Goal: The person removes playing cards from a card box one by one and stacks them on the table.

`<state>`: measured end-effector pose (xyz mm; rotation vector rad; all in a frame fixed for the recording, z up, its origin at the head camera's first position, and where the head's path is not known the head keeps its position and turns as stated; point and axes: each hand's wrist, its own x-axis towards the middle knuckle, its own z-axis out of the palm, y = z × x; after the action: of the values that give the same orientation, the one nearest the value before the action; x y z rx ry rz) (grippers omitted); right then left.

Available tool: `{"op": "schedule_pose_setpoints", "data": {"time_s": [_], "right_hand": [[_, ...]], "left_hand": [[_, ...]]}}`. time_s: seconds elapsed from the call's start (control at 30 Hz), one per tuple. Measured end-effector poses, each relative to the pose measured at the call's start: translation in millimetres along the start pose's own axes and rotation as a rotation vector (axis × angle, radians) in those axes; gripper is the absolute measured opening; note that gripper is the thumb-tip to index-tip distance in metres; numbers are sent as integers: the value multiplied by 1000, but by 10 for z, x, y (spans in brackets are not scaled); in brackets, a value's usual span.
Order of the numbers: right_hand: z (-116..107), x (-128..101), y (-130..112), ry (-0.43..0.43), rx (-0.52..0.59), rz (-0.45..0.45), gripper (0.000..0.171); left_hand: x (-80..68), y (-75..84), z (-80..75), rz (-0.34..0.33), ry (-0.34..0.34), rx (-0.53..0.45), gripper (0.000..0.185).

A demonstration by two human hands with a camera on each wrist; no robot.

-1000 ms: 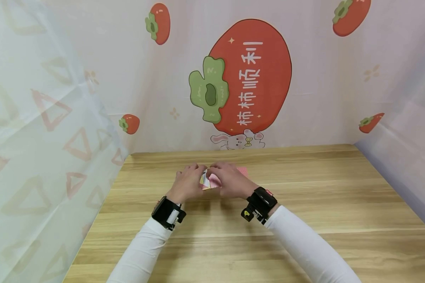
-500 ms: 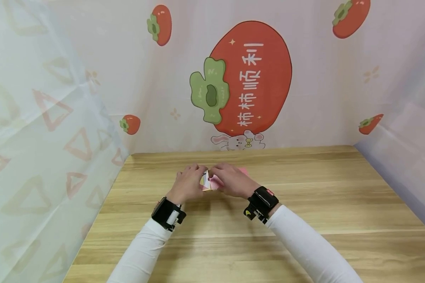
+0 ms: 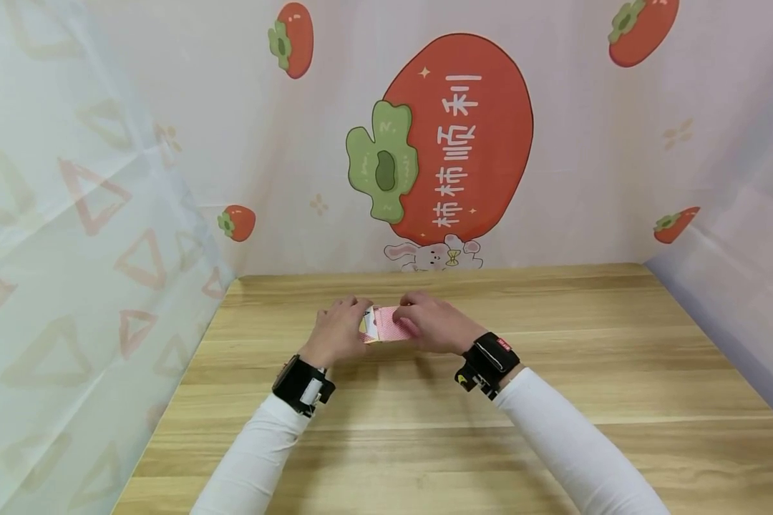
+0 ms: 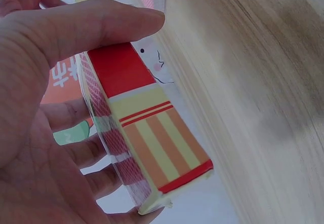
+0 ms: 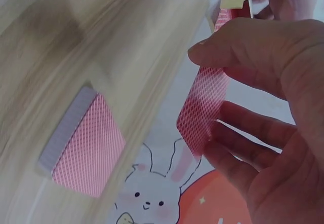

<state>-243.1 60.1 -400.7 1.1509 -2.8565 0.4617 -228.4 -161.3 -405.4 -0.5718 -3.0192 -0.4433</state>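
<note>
My left hand point(image 3: 337, 334) grips a small card box point(image 4: 157, 133) by its sides, thumb on the red part of its striped narrow face. The box is held above the table, and a white patch of it shows beside the fingers in the head view. To its right, my right hand point(image 3: 443, 326) pinches pink-patterned playing cards point(image 5: 205, 100) between thumb and fingers. The cards reach toward the end of the box, near a pale flap point(image 5: 233, 3). How far they sit inside it, I cannot tell.
A squared stack of pink-backed playing cards point(image 5: 91, 145) lies on the wooden table point(image 3: 386, 443), mostly hidden behind the right hand in the head view. A printed curtain point(image 3: 573, 164) hangs along the table's far edge.
My right hand has shifted right, away from the left hand, and more of the pink card back shows between them. The left hand stays almost in place, still gripping the box.
</note>
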Motion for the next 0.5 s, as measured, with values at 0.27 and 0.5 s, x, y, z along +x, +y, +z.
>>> {"op": "schedule_pose_setpoints", "data": {"time_s": [0.27, 0.5], "right_hand": [[-86, -43, 94, 14, 1, 59, 36], [-120, -70, 126, 51, 34, 144, 31]], "left_hand": [[11, -34, 12, -38, 8, -14, 74], [4, -52, 35, -55, 8, -18, 72]]}}
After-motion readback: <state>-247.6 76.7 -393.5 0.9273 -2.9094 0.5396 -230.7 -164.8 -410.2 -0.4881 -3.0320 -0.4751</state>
